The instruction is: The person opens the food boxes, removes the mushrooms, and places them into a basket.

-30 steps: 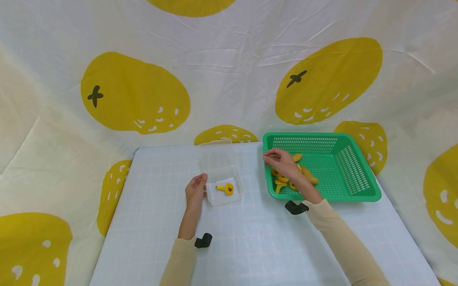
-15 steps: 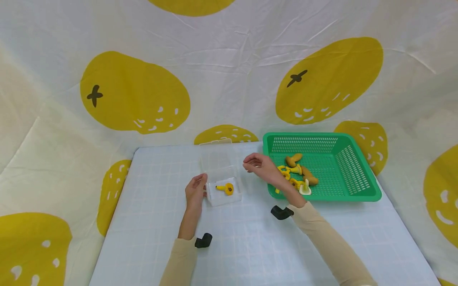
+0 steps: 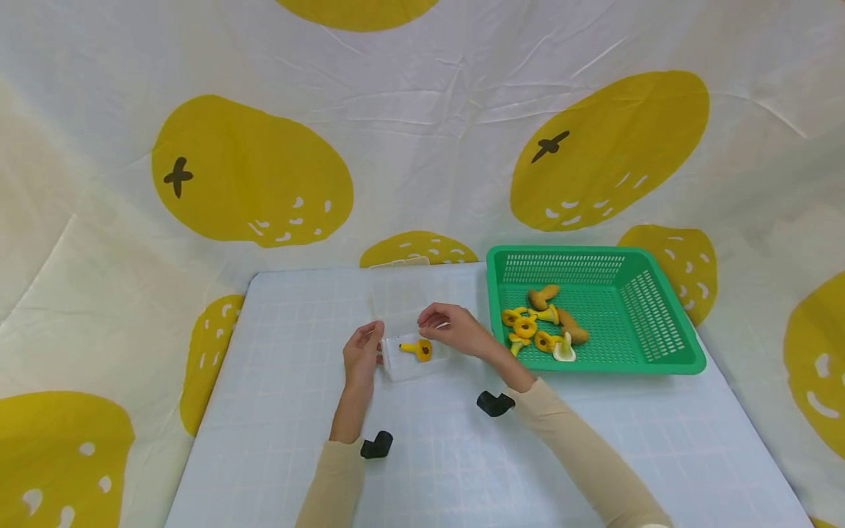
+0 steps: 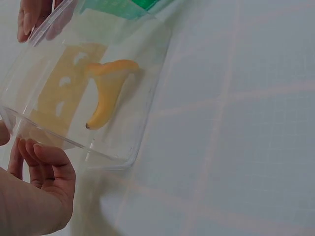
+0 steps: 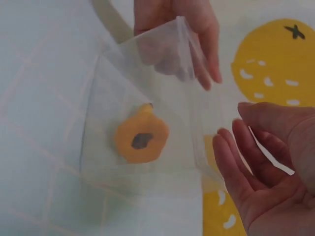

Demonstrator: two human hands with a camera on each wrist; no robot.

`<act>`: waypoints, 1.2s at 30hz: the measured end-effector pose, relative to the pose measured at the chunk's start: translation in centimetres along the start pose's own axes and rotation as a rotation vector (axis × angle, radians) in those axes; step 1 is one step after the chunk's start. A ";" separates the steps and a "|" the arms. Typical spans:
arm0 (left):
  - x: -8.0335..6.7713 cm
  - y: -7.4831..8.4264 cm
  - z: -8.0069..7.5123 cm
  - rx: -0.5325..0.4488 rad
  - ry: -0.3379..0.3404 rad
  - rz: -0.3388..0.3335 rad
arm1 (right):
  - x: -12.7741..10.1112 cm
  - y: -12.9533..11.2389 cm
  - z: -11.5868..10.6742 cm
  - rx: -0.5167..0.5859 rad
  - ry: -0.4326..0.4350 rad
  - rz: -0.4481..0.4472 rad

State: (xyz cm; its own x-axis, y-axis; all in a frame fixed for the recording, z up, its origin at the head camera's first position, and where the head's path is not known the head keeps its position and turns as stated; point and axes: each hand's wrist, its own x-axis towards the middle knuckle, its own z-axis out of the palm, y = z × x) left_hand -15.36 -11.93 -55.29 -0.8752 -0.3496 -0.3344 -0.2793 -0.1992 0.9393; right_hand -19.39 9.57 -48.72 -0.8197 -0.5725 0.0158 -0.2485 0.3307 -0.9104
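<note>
A clear plastic box [image 3: 401, 369] stands on the table with its lid [image 3: 398, 293] folded back. In it lies one yellow-orange, funnel-shaped mushroom [image 3: 421, 350]; the right wrist view shows the dark hollow in the mushroom's cap [image 5: 153, 150], and the left wrist view its curved stem [image 4: 105, 105]. My left hand [image 3: 360, 359] holds the box at its left wall, thumb and fingers on either side. My right hand [image 3: 455, 328] hovers by the box's right back corner, fingers loosely bent and nothing between them. Whether its fingertips touch the rim I cannot tell.
To the right a green basket [image 3: 670, 361] holds several yellow funnel-shaped mushrooms [image 3: 524, 327] and brown ones [image 3: 571, 327]. A pale checked cloth [image 3: 422, 455] covers the table. A white curtain with printed yellow fruit [image 3: 455, 169] hangs behind and at both sides.
My right hand has travelled left from over the basket to the box, uncovering the mushrooms in the basket. My left hand, the box and the mushroom in it have stayed put.
</note>
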 end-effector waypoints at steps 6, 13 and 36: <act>-0.1 0.1 -0.1 0.013 -0.005 0.003 | 0.5 -0.3 1.6 -0.166 -0.083 -0.036; -0.4 0.7 0.1 0.021 0.012 -0.005 | 0.9 -1.0 3.2 -0.449 -0.183 -0.016; -0.2 1.6 0.5 0.004 0.041 -0.001 | 1.2 -1.1 3.0 -0.517 -0.087 -0.051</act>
State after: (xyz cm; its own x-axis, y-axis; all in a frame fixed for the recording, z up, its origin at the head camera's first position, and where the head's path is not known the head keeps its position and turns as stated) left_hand -15.82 -11.70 -53.66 -0.8582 -0.3863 -0.3380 -0.2819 -0.1955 0.9393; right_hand -18.51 6.27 -48.92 -0.7599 -0.6500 0.0005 -0.5267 0.6153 -0.5865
